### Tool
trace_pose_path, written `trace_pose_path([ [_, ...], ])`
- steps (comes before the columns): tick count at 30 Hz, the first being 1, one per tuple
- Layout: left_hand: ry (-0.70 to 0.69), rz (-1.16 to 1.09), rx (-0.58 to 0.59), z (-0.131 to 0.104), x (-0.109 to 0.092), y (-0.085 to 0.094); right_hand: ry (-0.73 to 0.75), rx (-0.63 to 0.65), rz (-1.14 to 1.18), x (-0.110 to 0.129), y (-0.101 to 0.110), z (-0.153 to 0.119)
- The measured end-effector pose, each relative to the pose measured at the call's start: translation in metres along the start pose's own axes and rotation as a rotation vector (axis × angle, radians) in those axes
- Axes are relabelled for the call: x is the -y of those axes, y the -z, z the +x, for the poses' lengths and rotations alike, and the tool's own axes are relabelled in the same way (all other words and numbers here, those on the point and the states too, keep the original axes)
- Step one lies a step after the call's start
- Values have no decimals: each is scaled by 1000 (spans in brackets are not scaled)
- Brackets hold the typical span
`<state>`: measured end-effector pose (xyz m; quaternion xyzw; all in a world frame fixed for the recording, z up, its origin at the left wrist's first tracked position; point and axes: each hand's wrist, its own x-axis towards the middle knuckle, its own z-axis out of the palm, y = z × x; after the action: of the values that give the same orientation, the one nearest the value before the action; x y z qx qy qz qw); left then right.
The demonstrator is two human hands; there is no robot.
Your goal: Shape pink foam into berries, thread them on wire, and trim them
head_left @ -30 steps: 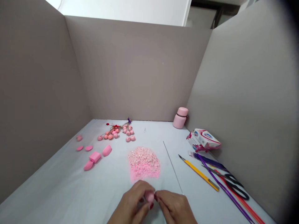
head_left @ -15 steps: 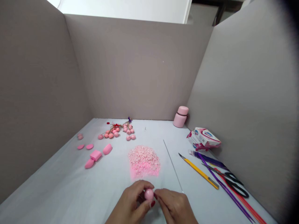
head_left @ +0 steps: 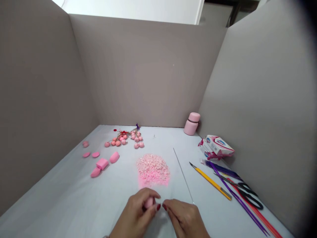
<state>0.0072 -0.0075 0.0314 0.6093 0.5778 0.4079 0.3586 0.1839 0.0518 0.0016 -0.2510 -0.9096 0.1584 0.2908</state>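
Note:
My left hand (head_left: 139,211) is closed around a smooth pink ball (head_left: 149,202), which shows only in part between the fingers and thumb. Close by on the right, my right hand (head_left: 183,216) has its thumb and fingertips pinched together; whatever is in that pinch is too small to make out. The fingertips of both hands nearly meet. Just beyond them lies a heap of pale pink crumbs (head_left: 153,167), its near part a brighter pink.
Cut pink blocks (head_left: 102,164) lie at left. Behind are small pink balls on stems (head_left: 123,141). A thin rod (head_left: 182,173), yellow craft knife (head_left: 210,180), black-handled scissors (head_left: 247,193), purple strips (head_left: 241,201), boxes (head_left: 219,145) and pink flask (head_left: 192,124) occupy the right. Grey panels enclose the table.
My left hand has turned and shifted slightly left, drawing the pink ball deeper into its fingers and away from my right fingertips. The right hand has hardly moved.

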Motion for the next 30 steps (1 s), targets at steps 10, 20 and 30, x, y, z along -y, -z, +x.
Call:
trace_pose_path([
  [10, 97, 373, -124, -6, -8, 27, -43, -79, 16, -3, 4, 1],
  [20, 54, 613, -278, -1, 7, 36, -113, -103, 36, -2, 7, 4],
  [30, 14, 476, -385, 6, 19, 41, -244, -125, -41, -15, 9, 7],
])
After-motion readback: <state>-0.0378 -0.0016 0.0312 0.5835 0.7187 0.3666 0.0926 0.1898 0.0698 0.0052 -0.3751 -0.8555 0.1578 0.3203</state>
